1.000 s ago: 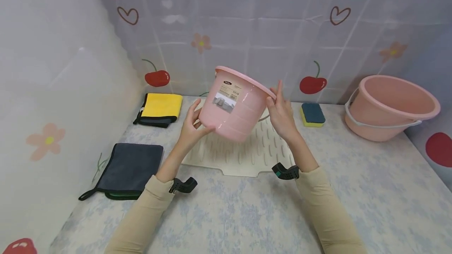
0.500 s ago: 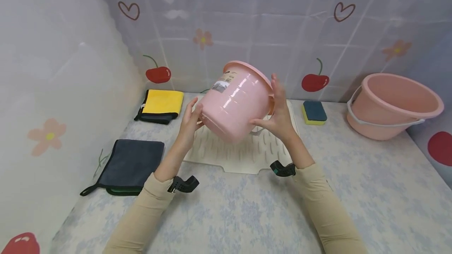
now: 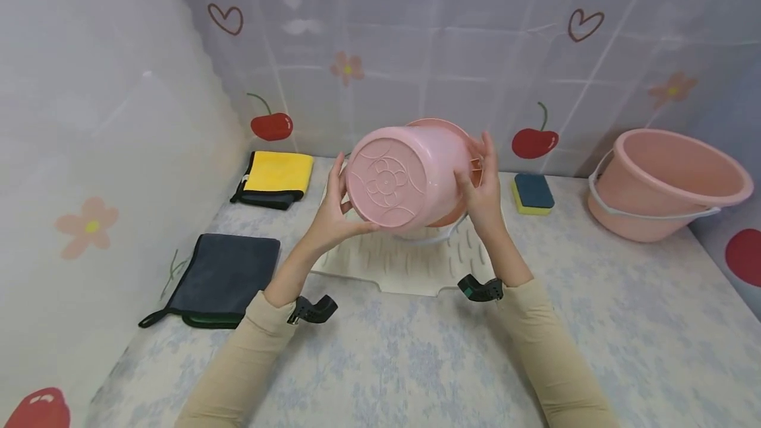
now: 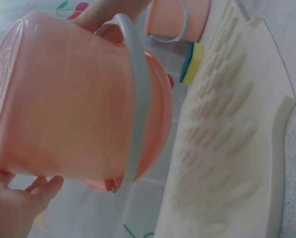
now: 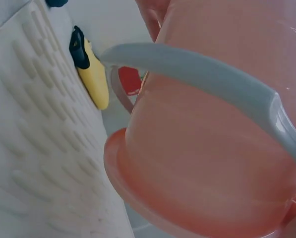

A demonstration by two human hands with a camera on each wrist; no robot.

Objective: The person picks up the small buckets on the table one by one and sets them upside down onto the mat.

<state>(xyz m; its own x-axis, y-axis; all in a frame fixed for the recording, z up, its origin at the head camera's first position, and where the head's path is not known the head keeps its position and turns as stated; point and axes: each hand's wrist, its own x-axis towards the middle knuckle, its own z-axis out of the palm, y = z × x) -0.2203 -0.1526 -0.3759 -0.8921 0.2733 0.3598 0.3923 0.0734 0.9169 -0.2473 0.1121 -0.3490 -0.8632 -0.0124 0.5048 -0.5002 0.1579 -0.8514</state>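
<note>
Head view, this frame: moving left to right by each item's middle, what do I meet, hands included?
Dark gray cloth, yellow cloth, left hand, held pink bucket, right hand, sponge, other pink bucket.

interior of the held pink bucket [image 3: 416, 176] out of sight

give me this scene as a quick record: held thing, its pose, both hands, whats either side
held: pink bucket, lifted above a ridged cream mat
pose: on its side, flower-patterned base toward the head camera
handle: pale grey, hangs below
left hand: grips the base end
right hand: holds near the rim
right of mat: scouring sponge, second pink bucket
left of mat: yellow cloth, dark grey cloth
</note>
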